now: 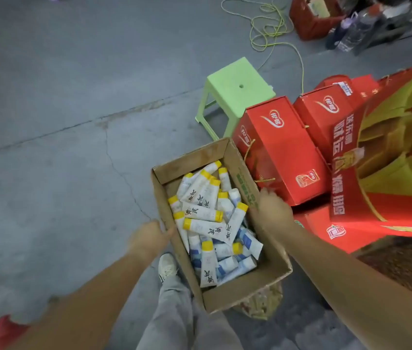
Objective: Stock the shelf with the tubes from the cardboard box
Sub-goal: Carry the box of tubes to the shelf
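The open brown cardboard box (237,294) is held between both hands. The left hand (149,238) pinches its left wall, thumb inside. The blurry right hand (274,210) holds its right wall. White yellow-capped tubes (207,213) lie piled between them.

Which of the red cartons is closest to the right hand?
The red carton next to the cardboard box's right wall; the right hand is beside its near corner. Others lie farther right.
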A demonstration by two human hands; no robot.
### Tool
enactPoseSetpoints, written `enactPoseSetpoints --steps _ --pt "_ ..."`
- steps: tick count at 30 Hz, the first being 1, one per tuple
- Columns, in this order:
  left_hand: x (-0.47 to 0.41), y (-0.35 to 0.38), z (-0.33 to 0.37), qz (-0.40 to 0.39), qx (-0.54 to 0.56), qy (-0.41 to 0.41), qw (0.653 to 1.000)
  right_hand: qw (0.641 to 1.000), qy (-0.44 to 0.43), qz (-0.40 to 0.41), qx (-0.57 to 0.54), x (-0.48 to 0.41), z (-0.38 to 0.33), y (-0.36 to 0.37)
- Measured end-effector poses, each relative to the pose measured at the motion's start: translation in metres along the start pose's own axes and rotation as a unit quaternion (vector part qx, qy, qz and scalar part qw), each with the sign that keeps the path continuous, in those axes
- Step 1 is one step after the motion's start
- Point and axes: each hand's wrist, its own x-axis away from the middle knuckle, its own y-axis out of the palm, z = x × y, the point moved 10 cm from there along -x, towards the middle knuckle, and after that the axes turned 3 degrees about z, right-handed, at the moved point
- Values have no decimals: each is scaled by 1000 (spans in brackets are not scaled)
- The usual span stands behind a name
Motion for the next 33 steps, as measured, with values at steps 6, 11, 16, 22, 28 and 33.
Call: enactPoseSetpoints --steps 6,11,16,22,28,33 --pt "0 26 3 -15 103 -7 995 1000 24 -14 -11 -15 -3 18" --pt "6 37 4 -7 197 22 980 1000 17 6 21 -23 -5 27" --pt "5 43 7 32 271 30 961 999 21 17 33 -30 -5 32" --pt "3 56 1 42 296 0 954 999 32 5 -12 -49 -2 42" --pt "2 57 1 42 294 -4 955 998 19 -42 -44 -61 -1 52" --pt "1 56 2 45 285 -4 957 996 12 -60 -64 -59 0 62"
